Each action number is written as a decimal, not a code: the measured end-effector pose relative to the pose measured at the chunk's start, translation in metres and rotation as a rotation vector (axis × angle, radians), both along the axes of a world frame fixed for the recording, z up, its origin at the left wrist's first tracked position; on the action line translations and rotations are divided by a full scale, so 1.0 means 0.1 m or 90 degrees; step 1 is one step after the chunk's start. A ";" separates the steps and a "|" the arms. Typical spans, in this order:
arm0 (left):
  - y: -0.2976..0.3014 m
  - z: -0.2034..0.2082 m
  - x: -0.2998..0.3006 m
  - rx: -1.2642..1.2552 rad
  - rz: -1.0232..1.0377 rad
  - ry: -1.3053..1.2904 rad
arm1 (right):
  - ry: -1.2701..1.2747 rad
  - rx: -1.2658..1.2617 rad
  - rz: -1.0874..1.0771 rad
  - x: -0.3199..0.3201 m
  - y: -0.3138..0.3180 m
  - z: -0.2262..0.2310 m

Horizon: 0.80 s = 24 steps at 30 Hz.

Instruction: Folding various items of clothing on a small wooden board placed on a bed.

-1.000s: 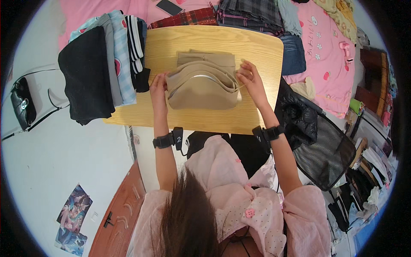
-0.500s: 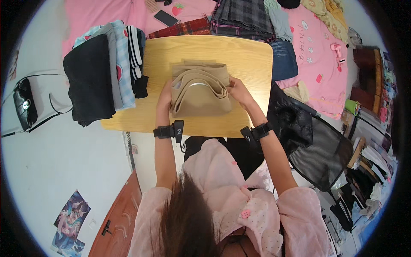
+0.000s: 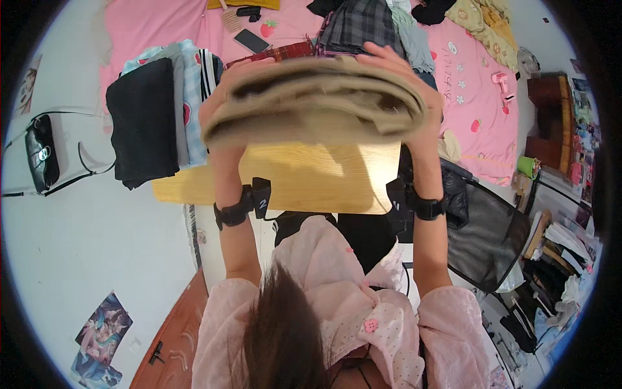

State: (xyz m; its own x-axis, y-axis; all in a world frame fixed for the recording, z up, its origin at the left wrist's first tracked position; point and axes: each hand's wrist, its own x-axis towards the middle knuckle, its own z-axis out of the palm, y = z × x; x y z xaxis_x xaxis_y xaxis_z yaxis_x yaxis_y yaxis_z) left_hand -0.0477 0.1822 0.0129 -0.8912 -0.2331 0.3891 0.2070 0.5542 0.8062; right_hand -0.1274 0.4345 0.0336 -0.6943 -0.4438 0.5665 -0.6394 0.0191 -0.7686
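Cloth (image 3: 311,123), beige and folded in thick layers, is held up over the table (image 3: 304,185), hiding much of its far edge. The left hand (image 3: 223,94) grips one end and the right hand (image 3: 429,117) the other. The right fingers reach long across the far side, slightly parted; the left ones bend round the back. Motion blur and the cloth hide both thumbs, so how tightly they pinch cannot be told.

With support at the ends only, the middle could sag and the inner layers slip out, spoiling the fold; loosened pressure from either hand would probably cause it. A swing to the left might catch the striped clothes (image 3: 210,76) and push the pile with the black clothes (image 3: 142,123) off the table's left edge. Reaching too far over the far edge could brush the red plaid cloth (image 3: 295,51) or the phone (image 3: 252,41).
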 end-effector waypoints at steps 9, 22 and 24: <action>-0.02 -0.58 0.22 0.158 -0.291 -0.079 | -0.257 0.127 0.007 0.52 0.14 -0.64; 0.02 -1.25 0.70 0.133 -0.371 -0.436 | -0.224 0.461 0.119 1.07 0.09 -1.46; -0.01 -1.36 0.78 0.122 -0.416 -0.474 | -0.146 0.482 0.127 1.08 0.02 -1.47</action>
